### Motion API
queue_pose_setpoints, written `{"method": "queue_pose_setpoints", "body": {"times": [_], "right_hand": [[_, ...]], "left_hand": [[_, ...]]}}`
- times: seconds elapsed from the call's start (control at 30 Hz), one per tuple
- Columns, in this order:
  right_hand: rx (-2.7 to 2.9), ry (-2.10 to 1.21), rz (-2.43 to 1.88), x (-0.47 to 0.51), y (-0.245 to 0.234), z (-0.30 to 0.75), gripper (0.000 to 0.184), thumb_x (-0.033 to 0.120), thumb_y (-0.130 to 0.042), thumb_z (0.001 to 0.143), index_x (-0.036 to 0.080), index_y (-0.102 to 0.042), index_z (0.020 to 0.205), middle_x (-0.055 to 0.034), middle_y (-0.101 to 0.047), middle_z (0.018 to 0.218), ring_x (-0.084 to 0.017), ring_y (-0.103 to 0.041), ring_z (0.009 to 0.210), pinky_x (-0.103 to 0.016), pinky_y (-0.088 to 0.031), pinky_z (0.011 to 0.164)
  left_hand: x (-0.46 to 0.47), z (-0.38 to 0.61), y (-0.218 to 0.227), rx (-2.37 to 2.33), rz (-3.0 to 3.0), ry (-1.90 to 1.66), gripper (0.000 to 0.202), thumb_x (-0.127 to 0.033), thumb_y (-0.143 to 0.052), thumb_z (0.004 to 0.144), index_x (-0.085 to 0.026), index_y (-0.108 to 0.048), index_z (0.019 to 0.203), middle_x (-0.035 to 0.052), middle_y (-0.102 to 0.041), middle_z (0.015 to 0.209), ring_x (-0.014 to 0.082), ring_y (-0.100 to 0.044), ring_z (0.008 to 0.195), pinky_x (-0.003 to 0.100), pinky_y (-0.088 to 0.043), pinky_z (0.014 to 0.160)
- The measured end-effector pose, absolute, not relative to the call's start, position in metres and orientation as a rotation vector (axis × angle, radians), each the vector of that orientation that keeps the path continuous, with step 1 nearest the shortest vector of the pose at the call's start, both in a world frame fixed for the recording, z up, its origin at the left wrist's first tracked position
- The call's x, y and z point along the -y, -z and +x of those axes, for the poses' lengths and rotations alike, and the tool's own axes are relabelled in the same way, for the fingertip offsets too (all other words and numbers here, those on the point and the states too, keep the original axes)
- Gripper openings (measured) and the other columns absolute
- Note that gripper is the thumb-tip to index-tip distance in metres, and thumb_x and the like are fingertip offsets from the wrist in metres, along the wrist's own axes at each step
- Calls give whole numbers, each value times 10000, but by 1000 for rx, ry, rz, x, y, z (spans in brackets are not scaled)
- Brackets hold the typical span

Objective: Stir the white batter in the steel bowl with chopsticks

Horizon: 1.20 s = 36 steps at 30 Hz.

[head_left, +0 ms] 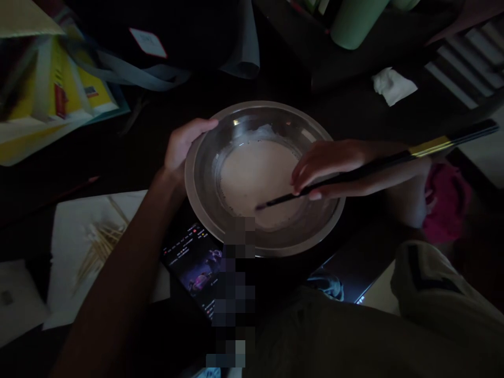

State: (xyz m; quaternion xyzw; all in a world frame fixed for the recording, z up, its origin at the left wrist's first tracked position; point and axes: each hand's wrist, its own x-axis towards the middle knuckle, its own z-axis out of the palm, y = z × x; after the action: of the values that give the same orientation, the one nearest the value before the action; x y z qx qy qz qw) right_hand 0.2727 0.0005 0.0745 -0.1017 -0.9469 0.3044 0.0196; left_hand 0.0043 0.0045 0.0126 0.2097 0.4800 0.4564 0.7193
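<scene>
A wide steel bowl [189,181] holds a pale, milky liquid [252,168], with some whitish residue on its inner wall. My left hand [183,142] grips the bowl's left side, thumb over the rim and the other fingers hidden behind it. A pair of black chopsticks [431,146] with a gold band is held in my right hand [334,165], above the bowl's right side. The chopsticks slant down to the left. Their tips are at the liquid near the front of the bowl; whether they dip in I cannot tell.
A lit phone [197,268] lies by the bowl's front left. Thin wooden sticks [100,244] rest on white paper [65,220]. Books [59,89], a dark bag [189,31], a crumpled tissue [394,86] and a green bottle [356,23] stand around. Pink cloth [447,202] is at right.
</scene>
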Motion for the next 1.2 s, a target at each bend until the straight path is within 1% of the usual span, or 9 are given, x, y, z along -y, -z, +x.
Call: {"method": "queue_pose_setpoints", "body": {"times": [0.1, 0.2, 0.4, 0.53, 0.63, 0.73, 0.87, 1.07, 1.2], "right_hand": [[2847, -753, -646, 4, -73, 270, 260, 313, -523, 991, 149, -640, 1154, -60, -710, 1100, -153, -662, 1018, -319, -523, 899], [2890, -668, -855, 1, -85, 282, 264, 341, -501, 991, 181, -650, 1139, -32, -715, 1038, -144, -665, 954, -315, -514, 880], [2981, -1127, -295, -3, -83, 279, 226, 269, -519, 1000, 145, -631, 1152, -45, -708, 1082, -102, -640, 1057, -227, -512, 891], [2883, -913, -607, 2, -76, 271, 270, 313, -514, 1001, 126, -628, 1159, -74, -694, 1103, -136, -660, 1007, -270, -527, 830], [2864, -752, -880, -1, -84, 282, 284, 343, -485, 1005, 142, -642, 1131, -64, -704, 1038, -142, -672, 925, -278, -530, 767], [2940, -906, -685, -5, -90, 292, 257, 330, -493, 1004, 164, -639, 1133, -38, -714, 1018, -117, -675, 940, -241, -538, 779], [2979, -994, -311, -1, -78, 279, 238, 283, -532, 996, 149, -623, 1171, -52, -701, 1131, -128, -632, 1100, -267, -515, 925], [2872, -616, -819, -2, -78, 277, 267, 310, -473, 1004, 139, -642, 1122, -73, -694, 1088, -160, -651, 996, -314, -509, 862], [2981, -871, -632, -10, -92, 293, 255, 322, -487, 1004, 156, -641, 1122, -50, -713, 1028, -120, -668, 962, -248, -522, 812]], "left_hand": [[-4, 4, -11, -1026, 506, -1010, 313, -212, -407, 946, -102, -696, 997, 40, -686, 606, 203, -717, 704, 284, -582, 679], [-4, 4, -11, -1066, 495, -997, 331, -213, -384, 956, -91, -690, 992, 41, -687, 617, 189, -711, 682, 238, -542, 569], [-5, 4, -10, -1090, 473, -1034, 339, -208, -375, 970, -57, -666, 1059, 35, -685, 641, 172, -719, 728, 197, -513, 556], [-3, 5, -12, -1053, 478, -1009, 351, -214, -362, 975, -50, -662, 1057, 40, -683, 657, 181, -716, 712, 245, -550, 630], [-2, 6, -13, -1041, 511, -997, 357, -215, -374, 966, -27, -672, 1023, 44, -663, 609, 176, -702, 658, 221, -513, 559], [-4, 5, -12, -1046, 506, -998, 363, -214, -362, 968, -45, -681, 1006, 21, -628, 544, 166, -685, 607, 213, -490, 517], [-7, 3, -9, -1018, 471, -997, 386, -199, -319, 971, -118, -691, 1030, 11, -651, 564, 177, -716, 725, 230, -536, 604], [-5, 4, -11, -1051, 468, -999, 363, -220, -366, 966, -98, -678, 826, 10, -598, 504, 156, -675, 566, 203, -481, 488], [-3, 5, -13, -1048, 500, -999, 299, -213, -440, 940, -79, -682, 828, 16, -609, 523, 168, -700, 612, 210, -509, 531]]}}
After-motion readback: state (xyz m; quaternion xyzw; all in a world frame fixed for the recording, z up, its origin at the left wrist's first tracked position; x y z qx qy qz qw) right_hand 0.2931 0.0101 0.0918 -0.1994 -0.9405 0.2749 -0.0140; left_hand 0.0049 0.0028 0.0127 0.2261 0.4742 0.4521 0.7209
